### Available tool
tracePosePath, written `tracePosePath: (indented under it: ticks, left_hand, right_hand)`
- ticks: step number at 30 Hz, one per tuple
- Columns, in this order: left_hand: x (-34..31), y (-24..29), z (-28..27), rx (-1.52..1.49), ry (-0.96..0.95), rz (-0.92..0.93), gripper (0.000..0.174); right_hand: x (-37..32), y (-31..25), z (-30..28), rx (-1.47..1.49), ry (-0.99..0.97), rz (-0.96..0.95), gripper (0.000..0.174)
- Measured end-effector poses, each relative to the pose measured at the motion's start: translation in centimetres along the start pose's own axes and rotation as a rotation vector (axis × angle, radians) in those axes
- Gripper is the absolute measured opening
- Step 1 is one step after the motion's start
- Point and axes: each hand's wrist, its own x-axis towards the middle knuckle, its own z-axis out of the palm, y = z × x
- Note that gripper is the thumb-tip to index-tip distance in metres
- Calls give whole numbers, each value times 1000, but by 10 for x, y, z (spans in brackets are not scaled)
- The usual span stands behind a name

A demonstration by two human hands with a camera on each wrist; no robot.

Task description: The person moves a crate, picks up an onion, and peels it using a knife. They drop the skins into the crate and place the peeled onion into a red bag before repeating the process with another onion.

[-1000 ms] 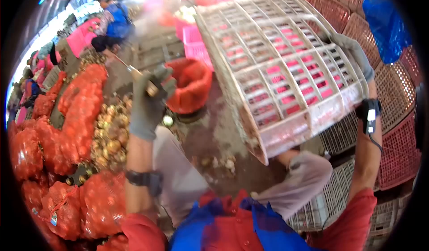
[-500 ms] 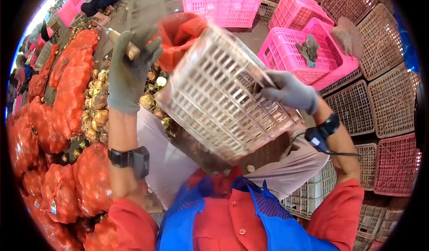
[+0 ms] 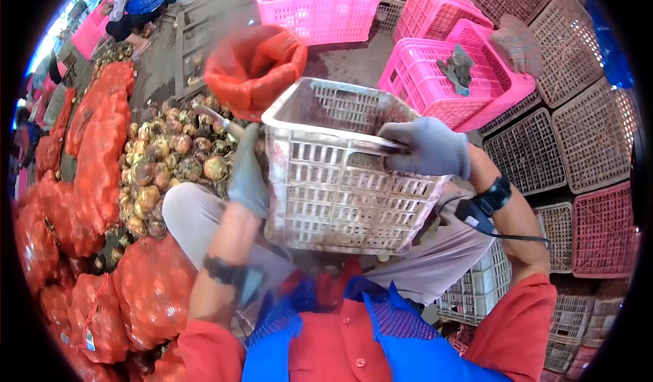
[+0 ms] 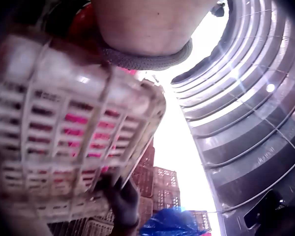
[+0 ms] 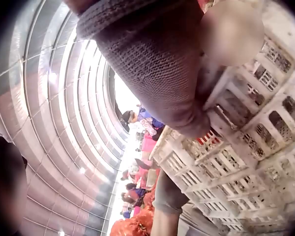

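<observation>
A worn off-white plastic crate [image 3: 354, 192] stands upright between the person's knees, its open top facing up. The gloved right hand [image 3: 428, 147] grips its rim at the slot on the near right side; the right wrist view shows this grey glove [image 5: 147, 73] against the crate's slats [image 5: 226, 167]. At the crate's left wall is the gloved left hand [image 3: 249, 175], holding a small knife [image 3: 231, 128] whose wooden handle and blade point up and left. The crate hides part of the left fingers. In the left wrist view the crate [image 4: 64, 132] fills the left side.
Loose onions [image 3: 177, 144] lie in a heap at the left, beside full red net sacks [image 3: 153, 287]. An open red sack [image 3: 255, 76] stands beyond the crate. Pink crates [image 3: 316, 8] are behind, one holding grey gloves [image 3: 457, 69]. Stacked crates [image 3: 524, 151] line the right.
The right hand has swung the crate down from a raised tilt to upright between the knees. The left hand, with the knife, has come down and right to the crate's left side.
</observation>
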Motion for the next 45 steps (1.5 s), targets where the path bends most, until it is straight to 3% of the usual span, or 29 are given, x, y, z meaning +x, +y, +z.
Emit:
tracePosePath:
  ticks: [1,4,6,9,11,13,15,17,18,19,20,22,26,27,29,31,33,35,36,37,39,40,41,43,45]
  left_hand:
    - [-7,-4,-4,58,72,-23,30]
    - [7,-18,-19,-157,33,-55,28]
    - [33,-31,-44,-20,13,63,46]
    - [-31,-12,31,-55,35,73,48]
    - [-39,-26,8,283,49,271,58]
    - [-53,-39,43,25,145,197,65]
    - [-19,-74,19,62,96,225,68]
    - [34,-98,-43,9,-155,0,63]
    - [29,-99,-21,8,118,-157,57]
    - [47,-106,-34,60,228,-216,50]
    - [52,-105,-33,56,183,-171,49]
    - [59,-101,-32,84,200,-65,46]
    - [63,-64,-29,234,267,85,41]
    - [62,-60,-28,293,226,123,40]
    - [54,-57,-18,345,175,154,38]
    - [44,-52,9,659,90,50,36]
    - [43,-54,24,843,-175,12,27]
    - [30,-70,40,861,-240,-78,22]
    - [25,-79,43,812,-300,-152,23]
    - [17,-86,53,802,-355,-210,22]
    - [20,-110,45,1197,-582,31,24]
    - [1,-99,79,1257,-557,-72,32]
    - [-12,-89,99,1257,-584,-63,32]
    - [-29,-77,128,1079,-729,-60,29]
    - [-11,-50,133,790,-771,22,41]
  right_hand:
    - [3,1,0,-5,14,7,30]
    - [13,12,2,7,100,-22,35]
    - [7,-2,-17,-57,103,-27,35]
    - [-11,-13,-24,-193,132,-121,31]
    - [-30,-36,-29,-168,242,-168,7]
    - [-40,-19,-7,-315,317,-238,8]
    - [-38,18,30,-283,344,-299,9]
    - [-31,72,70,-336,257,-106,7]
    - [-29,107,90,-323,228,-23,8]
    - [-25,137,109,-304,202,47,11]
    - [-21,153,126,-291,204,36,11]
    - [-10,174,159,-353,-24,200,15]
    - [17,191,207,-314,-95,230,17]
    - [26,175,205,-291,-107,223,17]
    - [51,134,177,-121,-327,231,22]
    - [65,116,170,188,21,132,32]
    - [82,93,149,638,481,0,42]
    - [78,56,120,1172,521,-66,41]
    - [79,52,123,1257,544,-33,41]
    - [66,35,111,1133,571,-7,39]
    - [46,22,102,1117,486,129,36]
    - [36,19,91,1097,517,122,34]
    - [22,22,78,1084,542,127,34]
    - [-17,25,18,1066,577,123,32]
    - [-60,51,-47,928,713,154,29]
